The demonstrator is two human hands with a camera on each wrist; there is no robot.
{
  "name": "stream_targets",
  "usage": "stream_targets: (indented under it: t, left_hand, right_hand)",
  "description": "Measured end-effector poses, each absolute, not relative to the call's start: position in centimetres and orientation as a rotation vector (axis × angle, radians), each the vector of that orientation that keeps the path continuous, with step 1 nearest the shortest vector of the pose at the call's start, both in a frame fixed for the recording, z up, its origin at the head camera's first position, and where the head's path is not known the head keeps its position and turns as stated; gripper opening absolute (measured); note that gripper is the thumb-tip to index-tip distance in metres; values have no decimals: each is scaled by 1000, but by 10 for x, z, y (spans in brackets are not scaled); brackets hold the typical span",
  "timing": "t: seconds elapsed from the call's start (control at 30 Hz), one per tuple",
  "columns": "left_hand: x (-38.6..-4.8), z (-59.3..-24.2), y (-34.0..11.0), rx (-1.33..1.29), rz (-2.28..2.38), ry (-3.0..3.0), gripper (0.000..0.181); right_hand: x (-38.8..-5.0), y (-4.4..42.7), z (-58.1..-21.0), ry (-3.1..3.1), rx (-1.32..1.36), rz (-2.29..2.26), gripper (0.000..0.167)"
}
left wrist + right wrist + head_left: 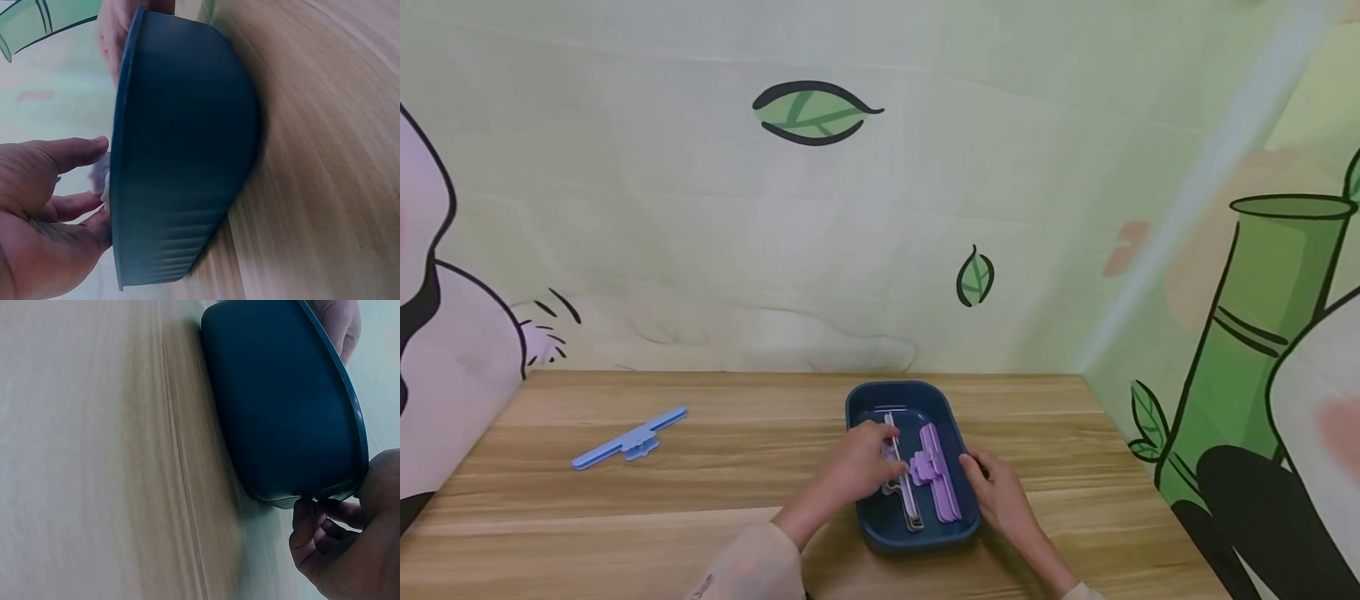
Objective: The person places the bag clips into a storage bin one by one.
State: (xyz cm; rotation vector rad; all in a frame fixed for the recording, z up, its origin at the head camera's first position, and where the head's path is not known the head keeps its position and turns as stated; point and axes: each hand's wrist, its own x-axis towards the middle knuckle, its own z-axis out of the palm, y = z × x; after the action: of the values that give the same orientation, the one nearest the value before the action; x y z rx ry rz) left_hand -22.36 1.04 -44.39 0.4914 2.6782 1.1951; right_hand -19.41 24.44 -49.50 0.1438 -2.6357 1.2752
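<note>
A dark blue plastic bin (917, 540) stands on the wooden table. Inside it, a purple bag clip (942, 475) lies at the right, beside a whitish clip (907, 492) with a metal-looking end. My left hand (872, 458) reaches over the bin's left rim and pinches the whitish clip around its middle; the fingers partly cover it. In the left wrist view, a pale piece of that clip (100, 174) shows between thumb and fingers of the left hand (50, 212). At the opposite side, my right hand (1000, 487) grips the bin's right rim, thumb on top and fingers curled against the outer wall.
A light blue bag clip (628, 437) lies alone on the table (737, 467) at the left. A printed cloth backdrop (865, 233) with leaves and bamboo rises behind the table and along its sides.
</note>
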Motion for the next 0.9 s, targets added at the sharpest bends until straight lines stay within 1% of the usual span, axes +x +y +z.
stream_targets:
  t: [0.3, 0.6, 0.9]
  left_hand:
    - [-223, -448, 17, 507, 1173, 2678, 47]
    - [-219, -451, 25, 480, 1052, 2753, 48]
    - [-217, -454, 28, 577, 787, 2930, 45]
  right_hand:
    - [-195, 244, -495, -2628, 155, 1301, 23]
    - [-195, 243, -495, -2636, 145, 1306, 23]
    - [-195, 244, -496, -2624, 152, 1319, 22]
